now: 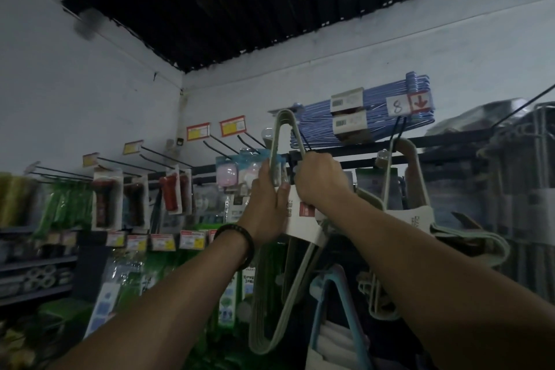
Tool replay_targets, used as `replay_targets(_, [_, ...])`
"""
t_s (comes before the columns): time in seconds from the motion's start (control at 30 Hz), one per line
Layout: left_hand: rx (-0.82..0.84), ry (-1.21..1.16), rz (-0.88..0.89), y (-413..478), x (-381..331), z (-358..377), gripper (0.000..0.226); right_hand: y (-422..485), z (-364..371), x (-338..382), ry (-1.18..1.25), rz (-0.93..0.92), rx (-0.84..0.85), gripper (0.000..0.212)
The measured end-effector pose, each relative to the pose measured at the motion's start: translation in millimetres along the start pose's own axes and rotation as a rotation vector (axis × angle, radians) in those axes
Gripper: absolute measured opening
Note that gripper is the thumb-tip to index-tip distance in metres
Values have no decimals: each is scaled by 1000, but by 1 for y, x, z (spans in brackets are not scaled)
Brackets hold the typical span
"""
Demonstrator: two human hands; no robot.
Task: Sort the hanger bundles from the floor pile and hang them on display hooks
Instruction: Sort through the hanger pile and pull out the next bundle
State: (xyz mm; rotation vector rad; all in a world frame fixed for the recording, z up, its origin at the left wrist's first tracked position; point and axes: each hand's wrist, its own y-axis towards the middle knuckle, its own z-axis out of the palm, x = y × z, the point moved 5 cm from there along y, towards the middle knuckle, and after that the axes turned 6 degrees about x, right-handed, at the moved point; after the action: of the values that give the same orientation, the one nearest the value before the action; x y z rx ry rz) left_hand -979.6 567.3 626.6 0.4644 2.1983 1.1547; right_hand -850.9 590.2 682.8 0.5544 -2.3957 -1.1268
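Showing a dim shop corner from below, two bare arms are seen raised toward a black rail. A grey-green hanger bundle (281,141), bound by a white paper band (301,224), is held upright at rail height. It is gripped at the neck by the left hand (265,207), fingers and thumb wrapped round it. The right hand (319,182) is curled tight beside it, under a black display hook (301,140); whether hanger or hook is clutched cannot be told. The bundle appears not yet hung. A similar bundle (413,177) is already hung to the right, and blue hangers (375,123) are stacked above. The floor pile is out of view.
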Motion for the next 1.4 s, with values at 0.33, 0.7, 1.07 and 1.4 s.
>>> replay_targets(0.33, [62, 53, -68, 28, 23, 14, 71, 20, 31, -14, 90, 100, 21, 12])
replay_targets(0.7, [340, 566, -164, 27, 84, 78, 86, 74, 110, -49, -153, 51, 146, 25])
replay_targets(1.07, [449, 656, -212, 25, 101, 120, 97, 82, 124, -78, -133, 123, 228, 24])
replay_targets(1.4, [294, 473, -130, -107, 49, 46, 25, -59, 80, -2, -78, -252, 181, 30])
